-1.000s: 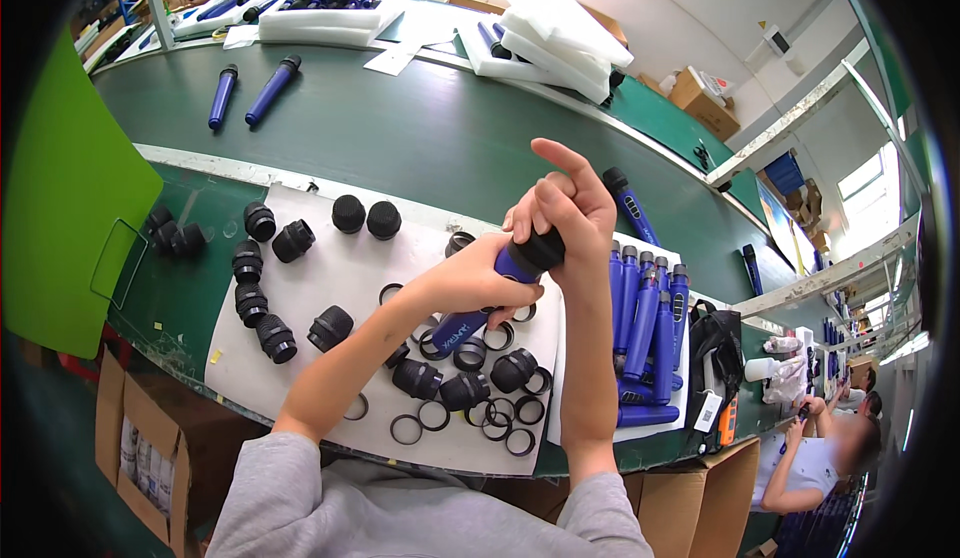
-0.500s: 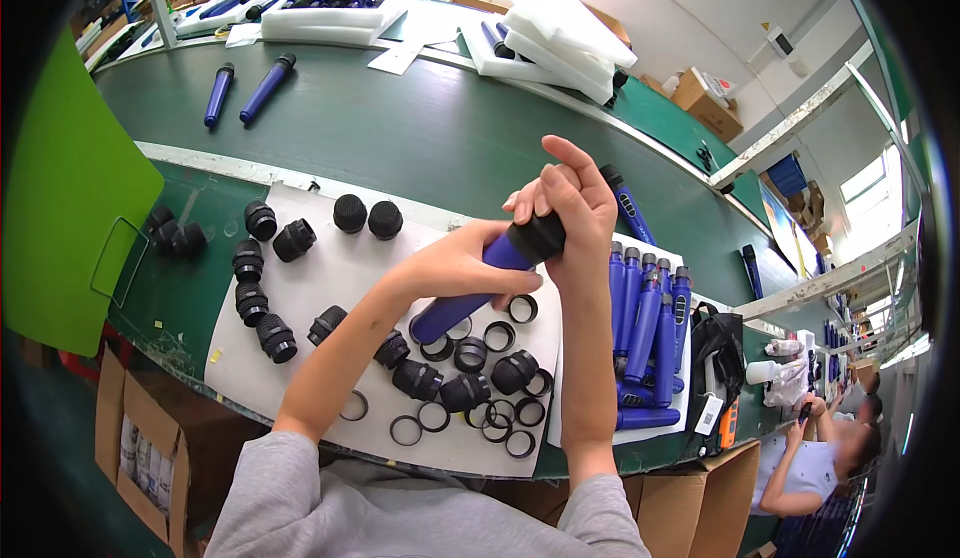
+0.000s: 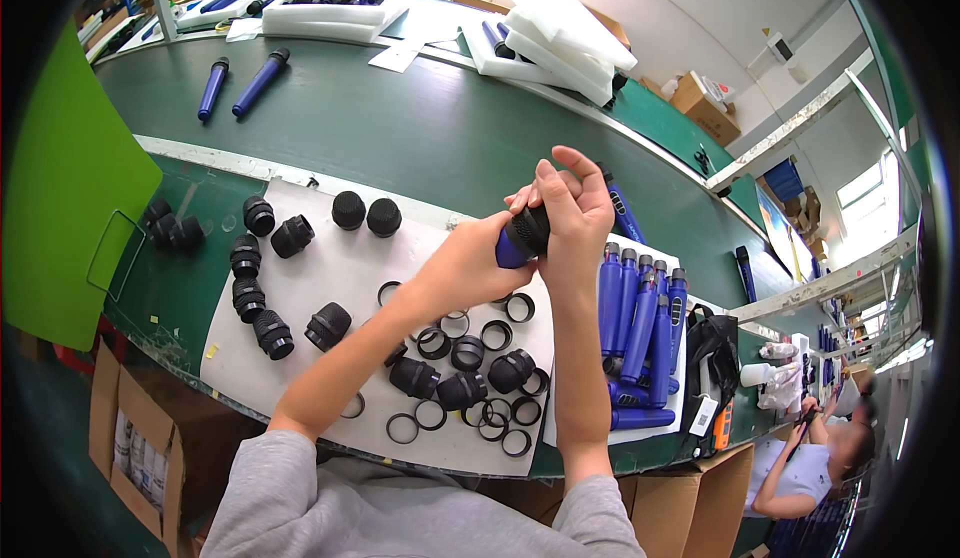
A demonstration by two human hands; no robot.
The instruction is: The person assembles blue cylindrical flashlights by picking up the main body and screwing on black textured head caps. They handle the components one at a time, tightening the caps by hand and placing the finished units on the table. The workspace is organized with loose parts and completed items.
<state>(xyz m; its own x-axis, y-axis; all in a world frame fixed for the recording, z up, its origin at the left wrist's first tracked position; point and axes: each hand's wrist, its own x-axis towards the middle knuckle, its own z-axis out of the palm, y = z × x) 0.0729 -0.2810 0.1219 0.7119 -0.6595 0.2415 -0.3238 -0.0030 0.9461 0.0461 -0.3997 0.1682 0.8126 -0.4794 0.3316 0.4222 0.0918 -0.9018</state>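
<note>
"So, looking through the head view, how would you expect that microphone [image 3: 517,243] to handle?"

"Light enough for one hand, I'd guess, and stiff along its whole length. The blue body [image 3: 511,250] looks smooth, so it could slide a little in a dry palm; the dark mesh head [image 3: 532,225] looks rougher and might dent if squeezed hard."

"Where would you take hold, then?"

"Round the body with one hand, just below the head, and round the head with the other. That's close to what I see: the left hand [image 3: 475,259] wraps the body, and the right hand [image 3: 572,208] curls over the head, one finger standing off it. Some fingertips are hidden, so I can't tell how hard either presses."

"And where does it lie in that grip?"

"Between the two hands, tilted, with a strip of blue showing. The body's far end is hidden behind the left hand."

"Place it against the white sheet [image 3: 345,268] for me."

"Held up, it seems, near the sheet's far edge, toward its right. Loose black rings [image 3: 495,348] and more mesh heads [image 3: 327,327] lie on the sheet, and stacked blue bodies [image 3: 640,336] lie just to its right."
</note>
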